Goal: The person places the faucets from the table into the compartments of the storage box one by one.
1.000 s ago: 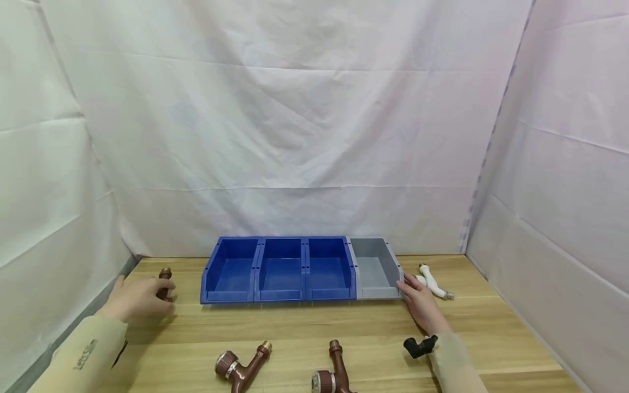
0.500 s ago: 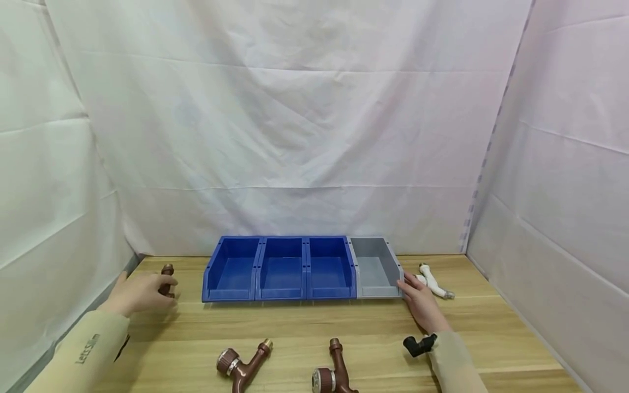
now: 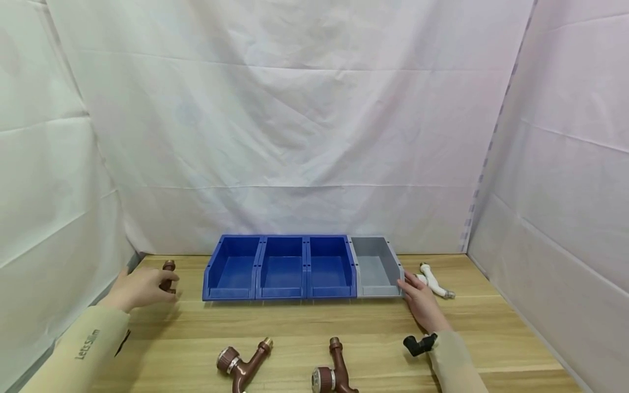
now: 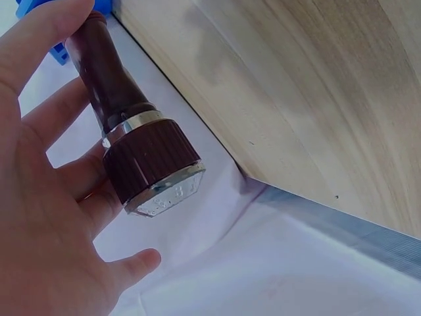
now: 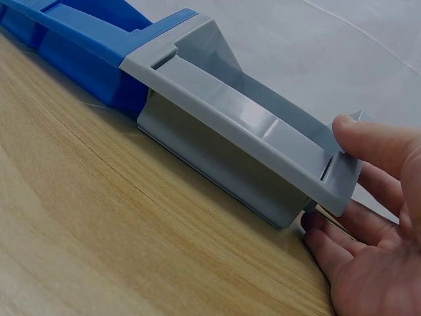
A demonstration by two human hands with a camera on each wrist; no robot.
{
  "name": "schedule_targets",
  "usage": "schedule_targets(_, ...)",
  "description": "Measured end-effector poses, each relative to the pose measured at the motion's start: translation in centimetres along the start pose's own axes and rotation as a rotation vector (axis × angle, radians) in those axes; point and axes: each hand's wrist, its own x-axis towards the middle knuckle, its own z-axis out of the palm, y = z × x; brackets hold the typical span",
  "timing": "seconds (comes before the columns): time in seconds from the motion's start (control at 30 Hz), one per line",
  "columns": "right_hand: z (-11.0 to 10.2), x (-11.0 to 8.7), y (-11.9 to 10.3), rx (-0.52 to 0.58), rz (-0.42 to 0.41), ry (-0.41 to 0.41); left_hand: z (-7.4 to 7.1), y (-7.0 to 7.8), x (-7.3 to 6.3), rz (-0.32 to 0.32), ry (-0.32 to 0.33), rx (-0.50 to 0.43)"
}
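My left hand [image 3: 140,289] is at the left end of the table. It pinches a dark brown tap [image 4: 154,158] between thumb and fingers; the ribbed handle with its clear cap faces the left wrist camera. Part of the tap is hidden behind the fingers in the head view. At the right end of the bin row, my right hand [image 3: 421,303] holds the front corner of the grey bin [image 5: 217,158]. Its thumb lies on the rim, and the other fingers are against the outer side and below. Three blue bins [image 3: 282,293] stand joined to the grey one's left.
Two brown taps [image 3: 242,374] [image 3: 338,376] lie near the front of the table [image 3: 295,322]. A white tap [image 3: 432,283] lies just beyond my right hand. A black angled fitting [image 3: 419,345] is beside the right sleeve. White cloth [image 3: 304,120] hangs behind and at both sides.
My left hand and the tap it holds have shifted very slightly up and right in the head view. The right hand stays on the grey bin's corner.
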Motion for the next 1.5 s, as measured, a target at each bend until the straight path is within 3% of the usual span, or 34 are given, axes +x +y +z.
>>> schedule_targets(0.8, -0.2, -0.7, 0.0, -0.052, 0.019, -0.007, -1.6, 1.1, 0.3, 0.025, 0.008, 0.018)
schedule_targets(1.07, -0.3, -0.4, -0.1, -0.050, 0.014, 0.001, -2.1, 1.5, 1.1, 0.072, 0.055, 0.053)
schedule_targets(1.5, -0.2, -0.2, -0.1, -0.046, 0.017, -0.010, -2.7, 2.2, 1.1, 0.066, 0.014, 0.056)
